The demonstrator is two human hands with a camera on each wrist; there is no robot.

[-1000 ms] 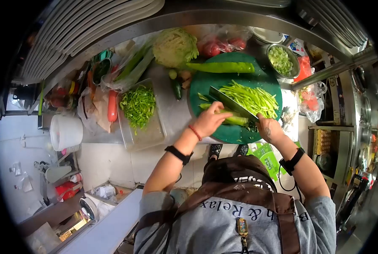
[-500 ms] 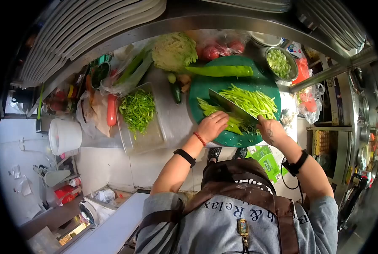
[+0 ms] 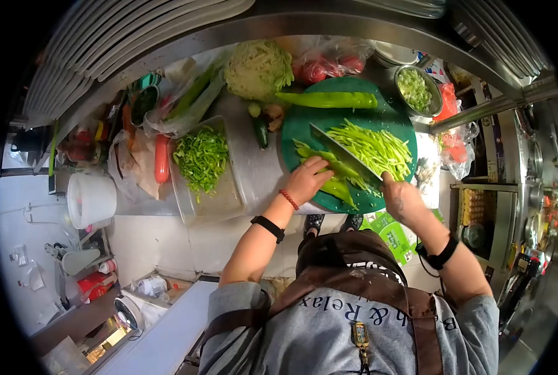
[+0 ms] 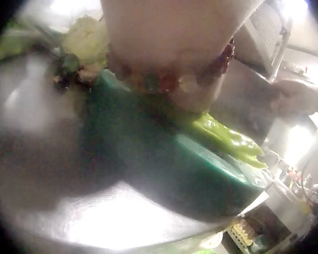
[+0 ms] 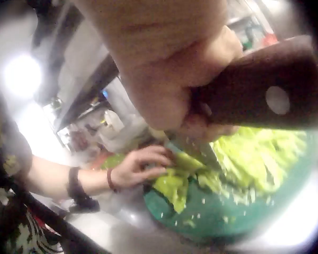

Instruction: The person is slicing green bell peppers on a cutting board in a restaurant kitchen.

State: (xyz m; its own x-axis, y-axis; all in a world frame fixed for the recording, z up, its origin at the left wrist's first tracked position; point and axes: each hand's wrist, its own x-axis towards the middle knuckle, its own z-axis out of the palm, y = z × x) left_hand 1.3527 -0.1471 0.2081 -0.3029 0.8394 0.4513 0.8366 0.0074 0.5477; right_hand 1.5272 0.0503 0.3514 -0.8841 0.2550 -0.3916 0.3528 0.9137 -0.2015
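Note:
My right hand [image 3: 405, 201] grips a cleaver [image 3: 347, 152] by its dark wooden handle [image 5: 254, 87]. Its blade stands slantwise on the round green cutting board [image 3: 299, 128], between flattened green pepper pieces [image 3: 338, 191] and a pile of thin pepper strips [image 3: 375, 149]. With fingers stretched over those pieces, my left hand [image 3: 307, 182] presses them down just left of the blade. In the right wrist view, the left fingertips are close to the blade. A whole long green pepper [image 3: 329, 100] lies across the board's far side. The left wrist view is hazy, with its fingers mostly hidden.
Left of the board, a clear plastic tub [image 3: 234, 194] holds chopped greens. A cut cabbage [image 3: 259, 70], a small cucumber [image 3: 261, 134] and bagged red vegetables [image 3: 325, 62] sit behind. At the back right is a metal bowl [image 3: 438, 103] of chopped pale greens. A metal shelf [image 3: 304, 28] overhangs.
My left hand lifted off and came down flatter over the pepper pieces, which have spread out toward the board's near edge. The cleaver stays nearly in place; the right hand shifted slightly.

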